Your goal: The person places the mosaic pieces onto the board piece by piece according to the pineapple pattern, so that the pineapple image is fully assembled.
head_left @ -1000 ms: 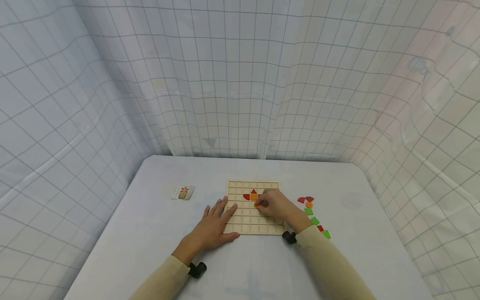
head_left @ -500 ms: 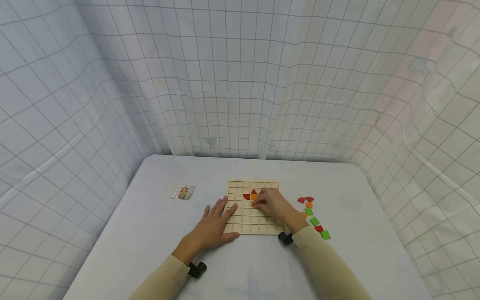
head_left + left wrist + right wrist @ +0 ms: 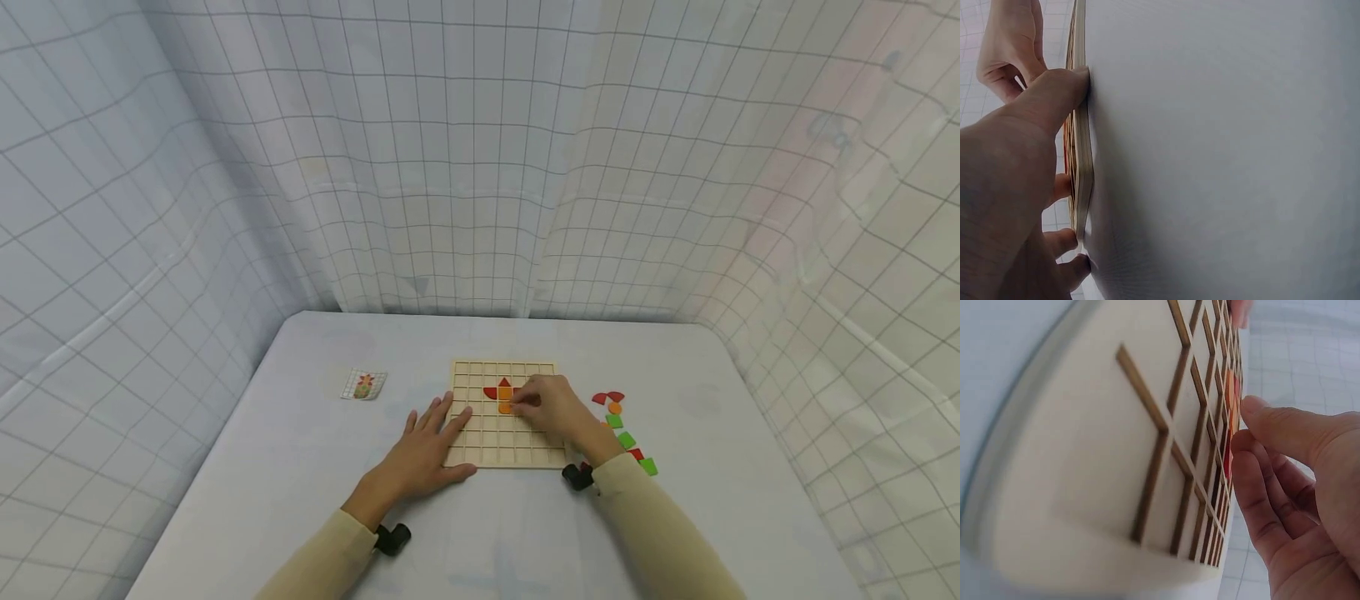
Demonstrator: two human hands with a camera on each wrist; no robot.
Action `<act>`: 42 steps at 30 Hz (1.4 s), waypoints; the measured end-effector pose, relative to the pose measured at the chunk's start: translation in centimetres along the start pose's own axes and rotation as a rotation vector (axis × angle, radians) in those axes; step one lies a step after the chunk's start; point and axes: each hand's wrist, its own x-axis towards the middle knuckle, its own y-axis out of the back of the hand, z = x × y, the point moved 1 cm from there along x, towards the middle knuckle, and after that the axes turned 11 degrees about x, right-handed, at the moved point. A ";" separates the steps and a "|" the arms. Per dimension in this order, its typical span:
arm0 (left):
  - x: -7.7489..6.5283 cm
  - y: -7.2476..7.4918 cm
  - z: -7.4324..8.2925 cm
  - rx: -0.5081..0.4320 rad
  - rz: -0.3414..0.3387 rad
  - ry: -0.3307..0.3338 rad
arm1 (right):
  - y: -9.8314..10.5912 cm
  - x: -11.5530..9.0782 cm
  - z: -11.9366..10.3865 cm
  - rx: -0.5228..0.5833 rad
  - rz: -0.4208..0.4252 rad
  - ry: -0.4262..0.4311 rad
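Observation:
A pale wooden grid board (image 3: 487, 454) lies on the table, its cells divided by thin raised strips. In its upper middle sit a red triangle (image 3: 505, 382), an orange square (image 3: 505, 392) and a red quarter-round piece (image 3: 491, 392). Directly below the square, an orange tile (image 3: 505, 408) lies in a cell, its right edge pinched by thumb and index finger of my right hand (image 3: 553, 408). That hand hides part of the board, where a bit of red shows. My left hand (image 3: 423, 454) rests spread over the board's left edge, its thumb (image 3: 1063, 87) against the near corner.
Right of the board lie loose pieces: red quarter-rounds (image 3: 615, 396), an orange disc (image 3: 615, 408) and green squares (image 3: 627, 439), some partly behind the right forearm. A small pattern card (image 3: 364, 385) lies at the left. White checked curtains (image 3: 480, 208) enclose the table (image 3: 337, 450).
My right hand has brought the orange tile slightly left, into the cell under the orange square. The left hand holds its place. The head view has shifted slightly.

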 end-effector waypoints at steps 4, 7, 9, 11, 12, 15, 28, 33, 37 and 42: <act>0.0 0.0 0.0 0.003 0.000 0.004 | 1.1 -0.6 0.4 -0.024 0.035 -0.030; 0.0 0.1 0.0 -0.001 -0.001 0.005 | 2.2 -1.2 0.8 -0.045 0.051 -0.013; -0.1 0.1 0.0 -0.008 0.003 0.001 | 3.1 -1.7 1.1 -0.051 0.056 -0.011; -0.1 0.1 0.0 -0.013 0.003 -0.001 | 3.9 -2.2 1.5 -0.058 0.054 -0.013; -0.1 0.2 0.1 -0.017 0.005 -0.002 | 4.4 -2.4 1.7 -0.062 0.051 -0.033; -0.2 0.3 0.2 -0.027 0.004 -0.002 | 5.5 -3.2 2.6 -0.066 0.043 -0.082; -0.2 0.5 0.3 -0.030 -0.003 0.004 | 9.6 -5.8 5.9 -0.143 0.038 -0.233; -0.1 0.6 0.3 -0.023 -0.013 0.008 | 10.2 -6.0 7.0 -0.167 0.018 -0.271; 0.0 0.5 0.3 -0.014 -0.017 0.010 | 10.2 -6.1 7.7 -0.153 0.009 -0.304; -0.1 0.5 0.4 -0.014 -0.018 0.005 | 10.1 -6.0 7.7 -0.141 -0.017 -0.311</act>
